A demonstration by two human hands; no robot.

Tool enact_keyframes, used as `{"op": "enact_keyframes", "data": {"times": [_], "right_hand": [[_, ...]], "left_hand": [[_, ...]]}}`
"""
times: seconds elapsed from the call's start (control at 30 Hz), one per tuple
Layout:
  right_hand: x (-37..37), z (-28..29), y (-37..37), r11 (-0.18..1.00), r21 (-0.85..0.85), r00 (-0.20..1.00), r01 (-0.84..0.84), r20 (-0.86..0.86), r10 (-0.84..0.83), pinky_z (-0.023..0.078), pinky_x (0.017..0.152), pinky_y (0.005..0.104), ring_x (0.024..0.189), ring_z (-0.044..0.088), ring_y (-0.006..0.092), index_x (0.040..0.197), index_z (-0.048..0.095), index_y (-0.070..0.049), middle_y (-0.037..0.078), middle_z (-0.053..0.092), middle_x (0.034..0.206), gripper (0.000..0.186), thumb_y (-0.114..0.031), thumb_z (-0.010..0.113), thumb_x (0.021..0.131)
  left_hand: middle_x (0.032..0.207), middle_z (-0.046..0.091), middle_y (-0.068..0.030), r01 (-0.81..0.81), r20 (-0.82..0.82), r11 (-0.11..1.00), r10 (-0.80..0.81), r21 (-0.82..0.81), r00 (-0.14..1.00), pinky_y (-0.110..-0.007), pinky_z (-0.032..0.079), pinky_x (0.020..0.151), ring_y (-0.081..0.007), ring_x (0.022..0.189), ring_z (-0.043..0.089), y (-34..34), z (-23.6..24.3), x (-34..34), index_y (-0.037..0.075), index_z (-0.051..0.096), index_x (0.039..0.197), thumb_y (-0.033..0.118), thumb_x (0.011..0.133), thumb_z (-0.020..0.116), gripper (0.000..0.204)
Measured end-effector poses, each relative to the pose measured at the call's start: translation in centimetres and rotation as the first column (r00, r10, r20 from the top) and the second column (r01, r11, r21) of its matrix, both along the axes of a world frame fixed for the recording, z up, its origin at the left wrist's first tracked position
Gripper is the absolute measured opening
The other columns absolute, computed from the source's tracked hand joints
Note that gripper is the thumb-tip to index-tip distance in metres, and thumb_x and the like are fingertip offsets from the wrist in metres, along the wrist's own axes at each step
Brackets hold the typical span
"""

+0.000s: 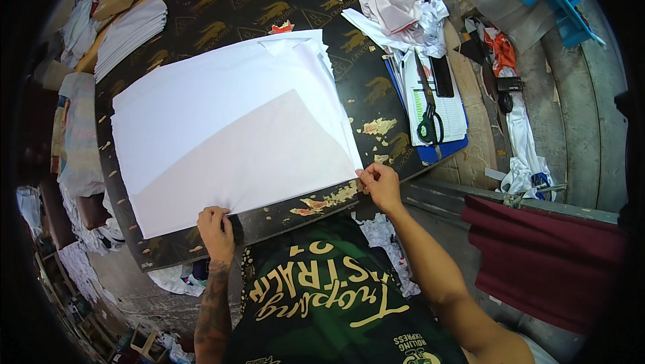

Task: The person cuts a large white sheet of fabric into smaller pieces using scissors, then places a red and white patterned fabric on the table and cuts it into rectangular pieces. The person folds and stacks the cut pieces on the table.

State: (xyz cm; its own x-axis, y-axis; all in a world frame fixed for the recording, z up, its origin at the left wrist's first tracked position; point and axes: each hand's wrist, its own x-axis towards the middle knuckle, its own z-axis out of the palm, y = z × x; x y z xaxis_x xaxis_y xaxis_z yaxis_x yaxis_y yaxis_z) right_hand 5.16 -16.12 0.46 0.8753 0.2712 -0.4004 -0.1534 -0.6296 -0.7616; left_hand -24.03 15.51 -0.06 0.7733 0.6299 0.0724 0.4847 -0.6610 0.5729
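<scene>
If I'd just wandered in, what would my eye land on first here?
Probably the large stack of white sheets on the dark, gold-patterned table, with the left hand at its near edge and the right hand at its near right corner. Next might come the dark-handled scissors on papers beyond the stack's right side, and the maroon cloth at lower right.

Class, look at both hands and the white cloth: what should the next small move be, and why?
The right hand should perhaps smooth the far right corner of the cloth, which looks rumpled. That hand is at the near right corner, and the left hand, at the near edge, could steady the cloth.
</scene>
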Motion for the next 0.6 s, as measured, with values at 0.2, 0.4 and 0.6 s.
{"op": "enact_keyframes", "data": {"times": [0.2, 0.4, 0.6], "right_hand": [[0.3, -3.2, -1.3, 0.993, -0.106, 0.993, -0.049, 0.103, 0.06, 0.048, 0.06, 0.0378, 0.061, 0.058, 0.0174, 0.077, 0.067, 0.0, 0.009, 0.063, 0.065, 0.035, -0.028, 0.082, 0.092], [1.5, -2.6, -1.7, 0.99, -0.027, 0.988, -0.136, 0.064, 0.138, 0.046, 0.058, 0.0335, 0.061, 0.056, 0.0111, 0.076, 0.064, -0.001, 0.004, 0.065, 0.066, 0.031, -0.02, 0.079, 0.097], [1.3, 0.5, 4.4, 0.934, -0.21, 0.907, -0.288, 0.254, 0.337, 0.044, 0.061, 0.03, 0.065, 0.052, 0.0087, 0.083, 0.063, 0.0, 0.001, 0.06, 0.069, 0.026, -0.017, 0.077, 0.098]], "left_hand": [[0.117, 0.06, -0.0164, 0.038, 0.018, 0.987, -0.041, 0.153, 0.999, -0.05, 0.041, 0.097, -0.0378, 0.112, 0.055, 1.9, -0.9, -2.1, 0.006, 0.068, 0.114, 0.01, 0.094, 0.066, 0.021], [0.114, 0.065, -0.0151, -0.703, 0.138, 0.563, 0.729, 0.435, 0.67, -0.051, 0.044, 0.093, -0.0372, 0.109, 0.061, 11.0, -1.9, -14.0, 0.006, 0.065, 0.116, 0.027, 0.101, 0.07, 0.026], [0.082, 0.071, -0.0056, -0.876, -0.067, 0.483, 0.874, 0.008, 0.481, -0.047, 0.045, 0.092, -0.0315, 0.09, 0.064, 12.7, -3.7, -18.1, 0.01, 0.074, 0.091, 0.031, 0.096, 0.078, 0.022]]}}
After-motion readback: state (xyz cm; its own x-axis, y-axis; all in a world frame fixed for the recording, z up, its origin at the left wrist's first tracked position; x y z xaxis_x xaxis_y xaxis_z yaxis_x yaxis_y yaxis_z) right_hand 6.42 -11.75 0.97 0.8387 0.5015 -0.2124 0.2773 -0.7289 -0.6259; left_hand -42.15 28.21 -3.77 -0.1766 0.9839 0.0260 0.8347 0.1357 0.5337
